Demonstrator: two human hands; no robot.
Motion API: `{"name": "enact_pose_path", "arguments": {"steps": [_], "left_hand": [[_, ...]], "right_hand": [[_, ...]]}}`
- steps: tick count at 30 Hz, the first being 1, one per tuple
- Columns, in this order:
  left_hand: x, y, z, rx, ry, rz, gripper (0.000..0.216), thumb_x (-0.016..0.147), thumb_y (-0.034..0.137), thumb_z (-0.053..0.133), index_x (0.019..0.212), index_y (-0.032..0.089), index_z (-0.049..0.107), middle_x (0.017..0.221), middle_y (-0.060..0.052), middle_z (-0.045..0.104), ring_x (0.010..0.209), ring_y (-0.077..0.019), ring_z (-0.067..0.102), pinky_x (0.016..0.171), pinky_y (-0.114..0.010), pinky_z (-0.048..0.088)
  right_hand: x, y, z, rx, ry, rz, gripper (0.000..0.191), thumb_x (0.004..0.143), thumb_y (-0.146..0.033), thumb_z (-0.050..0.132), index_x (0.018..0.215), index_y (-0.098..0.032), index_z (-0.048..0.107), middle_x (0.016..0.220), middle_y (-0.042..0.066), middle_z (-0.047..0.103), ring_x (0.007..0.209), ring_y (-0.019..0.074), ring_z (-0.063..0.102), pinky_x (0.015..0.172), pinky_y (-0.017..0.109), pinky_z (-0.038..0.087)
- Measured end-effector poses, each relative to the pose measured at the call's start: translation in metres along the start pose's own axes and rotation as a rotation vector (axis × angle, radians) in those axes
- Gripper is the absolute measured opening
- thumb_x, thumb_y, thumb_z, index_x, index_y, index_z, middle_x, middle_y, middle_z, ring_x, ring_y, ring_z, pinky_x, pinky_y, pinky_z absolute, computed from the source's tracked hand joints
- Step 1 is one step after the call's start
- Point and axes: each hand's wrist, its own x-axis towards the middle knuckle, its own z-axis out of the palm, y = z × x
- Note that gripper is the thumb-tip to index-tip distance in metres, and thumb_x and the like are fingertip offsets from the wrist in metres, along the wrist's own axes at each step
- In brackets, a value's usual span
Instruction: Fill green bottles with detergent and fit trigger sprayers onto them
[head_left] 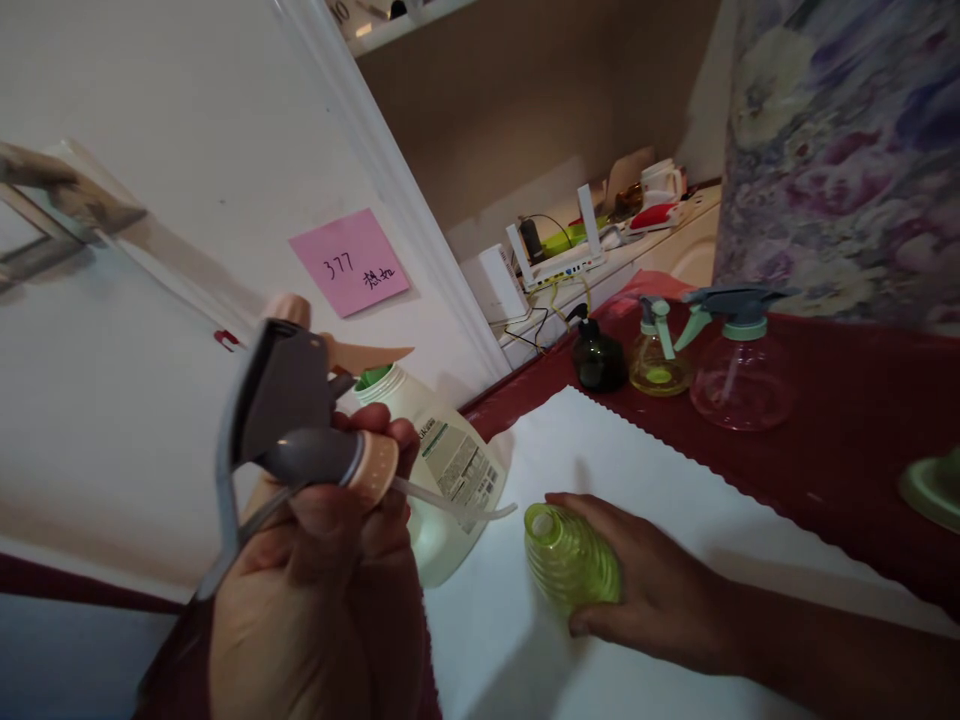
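Sheet (660,470) below — right grip (656,590) holds uncapped green bottle (574,562).

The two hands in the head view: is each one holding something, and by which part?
The left hand holds the grey spray head at its peach collar; the right hand holds the yellow-green bottle around its body.

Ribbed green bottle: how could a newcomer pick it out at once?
Start at the white sheet on the red tablecloth. Against it, the right hand holds the yellow-green bottle. Unlike the yellow spray bottle beyond, it is ribbed and its neck is uncapped.
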Motion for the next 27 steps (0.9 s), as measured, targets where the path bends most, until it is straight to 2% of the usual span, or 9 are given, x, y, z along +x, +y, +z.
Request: {"name": "enact_pose_path", "arguments": {"steps": [3,6,8,10,15,17,20,23,27], "left_hand": [[0.002,0.004,0.003,0.123,-0.001,0.001,0.040,0.092,0.064,0.056,0.122,0.040,0.070,0.124,0.001,0.073,0.117,-0.0306,0.069,0.103,-0.054,0.062],[0.002,0.001,0.002,0.162,-0.036,0.011,0.049,0.089,0.067,0.057,0.131,0.042,0.064,0.136,0.000,0.067,0.125,-0.0344,0.065,0.098,-0.054,0.064],[0.001,-0.003,0.002,0.108,-0.043,0.014,0.049,0.087,0.069,0.060,0.125,0.039,0.068,0.133,-0.001,0.068,0.123,-0.0334,0.066,0.097,-0.052,0.065],[-0.001,-0.008,0.003,0.004,-0.041,-0.038,0.047,0.083,0.069,0.068,0.113,0.034,0.073,0.119,-0.003,0.074,0.114,-0.0305,0.071,0.097,-0.048,0.065],[-0.021,-0.033,0.016,-0.316,-0.050,-0.186,0.031,0.078,0.047,0.087,0.098,0.026,0.075,0.100,-0.001,0.079,0.097,-0.0191,0.075,0.089,-0.028,0.062],[-0.031,-0.050,0.018,-0.316,-0.088,-0.303,0.034,0.073,0.045,0.091,0.092,0.022,0.076,0.095,-0.002,0.079,0.093,-0.0176,0.074,0.084,-0.023,0.060],[-0.044,-0.075,0.017,-0.287,-0.173,-0.473,0.042,0.066,0.049,0.095,0.092,0.023,0.076,0.094,-0.003,0.078,0.088,-0.0170,0.072,0.079,-0.022,0.058],[-0.053,-0.091,0.014,-0.285,-0.208,-0.511,0.042,0.066,0.050,0.095,0.092,0.024,0.076,0.093,-0.003,0.078,0.086,-0.0155,0.070,0.077,-0.021,0.057],[-0.061,-0.099,0.013,-0.281,-0.220,-0.505,0.039,0.067,0.049,0.094,0.091,0.024,0.075,0.102,-0.004,0.079,0.091,-0.0159,0.071,0.081,-0.022,0.057]], "right_hand": [[0.000,0.003,0.000,-0.008,0.005,0.011,0.093,0.063,-0.028,0.089,0.148,-0.031,0.050,0.148,0.011,0.063,0.134,0.0420,0.059,0.111,0.061,0.048],[0.000,-0.001,0.000,0.017,0.002,0.016,0.088,0.066,-0.027,0.087,0.146,-0.028,0.052,0.147,0.012,0.064,0.133,0.0413,0.060,0.110,0.060,0.049],[0.001,-0.005,-0.001,0.026,-0.001,0.020,0.085,0.066,-0.026,0.087,0.144,-0.026,0.054,0.144,0.012,0.065,0.130,0.0402,0.061,0.110,0.058,0.050],[0.002,-0.008,-0.001,0.013,-0.008,0.030,0.087,0.065,-0.026,0.087,0.145,-0.023,0.053,0.143,0.013,0.065,0.130,0.0392,0.061,0.110,0.056,0.050],[0.003,-0.010,-0.002,-0.010,-0.061,0.032,0.091,0.066,-0.029,0.088,0.147,-0.016,0.048,0.146,0.017,0.061,0.133,0.0370,0.058,0.112,0.053,0.047],[0.003,-0.010,-0.002,-0.004,-0.065,0.029,0.091,0.066,-0.028,0.088,0.147,-0.016,0.048,0.147,0.017,0.061,0.133,0.0364,0.058,0.113,0.053,0.046],[0.004,-0.012,-0.003,0.017,-0.061,0.038,0.090,0.066,-0.021,0.086,0.147,-0.016,0.048,0.147,0.018,0.061,0.133,0.0352,0.058,0.113,0.052,0.046],[0.005,-0.011,-0.002,0.036,-0.055,0.030,0.092,0.065,-0.019,0.087,0.148,-0.016,0.048,0.147,0.017,0.061,0.133,0.0345,0.058,0.112,0.051,0.046],[0.006,-0.010,-0.003,0.057,-0.043,0.007,0.089,0.065,-0.022,0.090,0.145,-0.017,0.051,0.142,0.015,0.064,0.129,0.0346,0.060,0.109,0.050,0.049]]}}
